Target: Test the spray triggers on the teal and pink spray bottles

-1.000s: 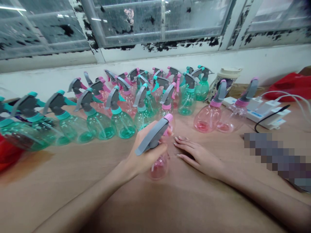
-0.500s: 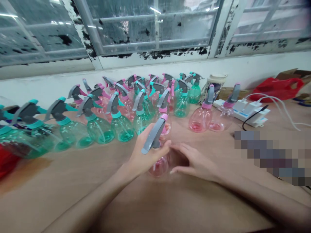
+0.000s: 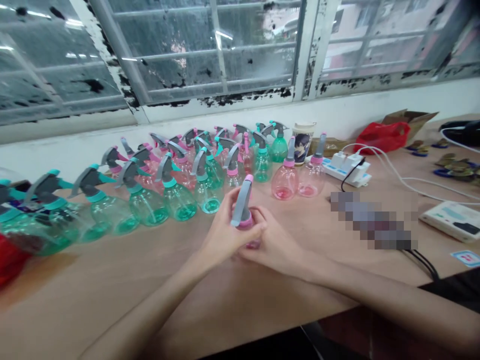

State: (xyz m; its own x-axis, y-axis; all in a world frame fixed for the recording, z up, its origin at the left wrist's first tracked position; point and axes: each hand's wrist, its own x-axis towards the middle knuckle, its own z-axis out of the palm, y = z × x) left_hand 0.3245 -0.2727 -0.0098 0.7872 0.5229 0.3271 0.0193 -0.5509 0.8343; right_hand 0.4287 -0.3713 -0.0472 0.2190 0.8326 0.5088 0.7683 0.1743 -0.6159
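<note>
A pink spray bottle [image 3: 243,212] with a grey trigger head and pink collar stands upright in front of me, mostly covered by my fingers. My left hand [image 3: 227,230] is wrapped round its upper part from the left, thumb across the near side below the collar. From the right, my right hand [image 3: 272,242] closes round the bottle's body. Just beyond them stands another pink spray bottle [image 3: 233,172], partly hidden by my left hand. To its left is a green spray bottle [image 3: 208,192]. Two pink spray bottles [image 3: 285,182] stand close together on the right.
Several green spray bottles [image 3: 150,207] line the left side, with more pink and green ones behind. A printed cup [image 3: 303,142], a power strip [image 3: 348,170] with white cables and a red plastic bag [image 3: 382,137] are at the back right. A white device [image 3: 452,220] lies far right.
My right hand has moved left and closed on the pink spray bottle's body; before, it was apart with fingers spread. The view has swung to the right.
</note>
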